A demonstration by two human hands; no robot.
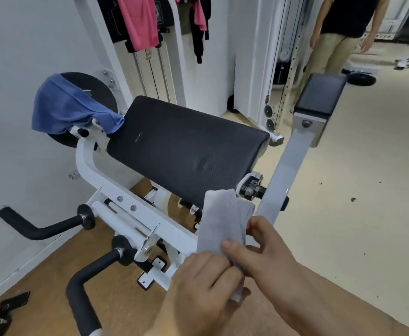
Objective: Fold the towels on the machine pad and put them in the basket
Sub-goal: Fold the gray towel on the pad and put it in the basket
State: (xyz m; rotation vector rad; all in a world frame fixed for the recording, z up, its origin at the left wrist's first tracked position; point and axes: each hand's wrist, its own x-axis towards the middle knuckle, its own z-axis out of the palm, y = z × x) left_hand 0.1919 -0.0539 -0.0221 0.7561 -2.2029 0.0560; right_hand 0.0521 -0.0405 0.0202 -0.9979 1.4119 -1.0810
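Below the machine pad [186,146], both hands' fingers [232,248] clamp the folded grey towel [225,219] between them.

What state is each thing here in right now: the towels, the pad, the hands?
Grey towel: folded narrow, held in both hands, off the pad.
Blue towel: unfolded, draped over the black round roller at the machine's far left.
Machine pad: bare, tilted.
Left hand: gripping the grey towel's lower end.
Right hand: pinching the grey towel's right edge.
Basket: not in view.
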